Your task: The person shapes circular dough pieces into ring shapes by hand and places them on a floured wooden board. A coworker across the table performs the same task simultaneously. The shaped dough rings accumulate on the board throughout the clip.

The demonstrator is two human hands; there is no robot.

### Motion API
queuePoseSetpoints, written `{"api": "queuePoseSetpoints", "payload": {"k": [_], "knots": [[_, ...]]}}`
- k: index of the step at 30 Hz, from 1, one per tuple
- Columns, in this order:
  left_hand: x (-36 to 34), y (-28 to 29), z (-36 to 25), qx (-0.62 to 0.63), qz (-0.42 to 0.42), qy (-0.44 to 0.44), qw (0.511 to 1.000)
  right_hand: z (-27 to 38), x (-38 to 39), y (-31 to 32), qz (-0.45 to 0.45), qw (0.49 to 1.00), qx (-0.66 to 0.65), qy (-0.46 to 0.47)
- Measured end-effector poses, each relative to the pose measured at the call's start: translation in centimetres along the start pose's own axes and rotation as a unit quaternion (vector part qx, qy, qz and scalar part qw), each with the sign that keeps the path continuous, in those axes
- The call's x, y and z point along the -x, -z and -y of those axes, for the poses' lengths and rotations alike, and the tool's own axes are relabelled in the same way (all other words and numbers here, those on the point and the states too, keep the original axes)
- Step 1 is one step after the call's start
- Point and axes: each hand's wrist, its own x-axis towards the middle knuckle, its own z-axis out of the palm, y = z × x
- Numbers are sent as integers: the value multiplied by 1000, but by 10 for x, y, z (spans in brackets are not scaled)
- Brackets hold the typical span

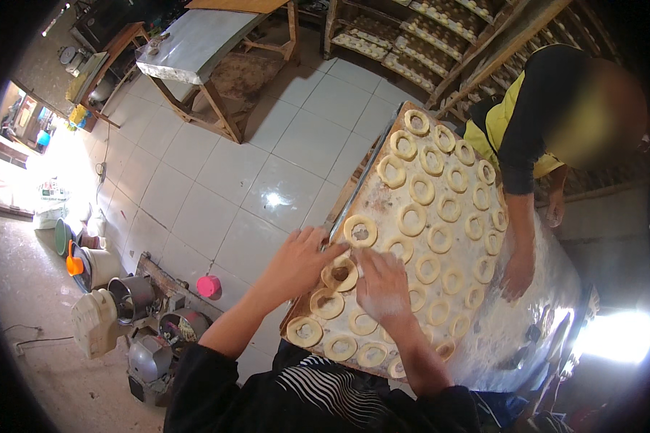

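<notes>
A pale dough ring lies on a floured wooden board, between my two hands. My left hand is at the board's left edge, its fingers stretched out and its thumb close to the ring's upper side. From the right, my right hand has its bent fingers at the ring's edge; its fingertips are partly hidden. Just above my hands sits another dough ring. Rows of similar rings cover the board, among them one ring at its near left corner.
Across the board a co-worker's hand reaches down to a floured metal tabletop. A metal-topped table stands on the tiled floor. Racks of dough trays stand behind. Left are a pink tub, pots and buckets.
</notes>
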Motion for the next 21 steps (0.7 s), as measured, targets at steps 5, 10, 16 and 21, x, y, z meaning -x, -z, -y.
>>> {"api": "queuePoseSetpoints", "payload": {"k": [5, 10, 16, 21], "knots": [[-21, -11, 1, -25, 2, 17, 1000, -4, -13, -13, 22, 998, 21, -51], [-8, -9, -4, -16, -25, 2, 1000, 8, 3, -8, -4, 999, 31, -35], [50, 14, -20, 61, 73, 5, 995, 31, 51, 2, 108, 990, -83, 48], [87, 1, -35, 36, 115, 6, 993, 47, 80, -12, 103, 989, -34, 100]]}}
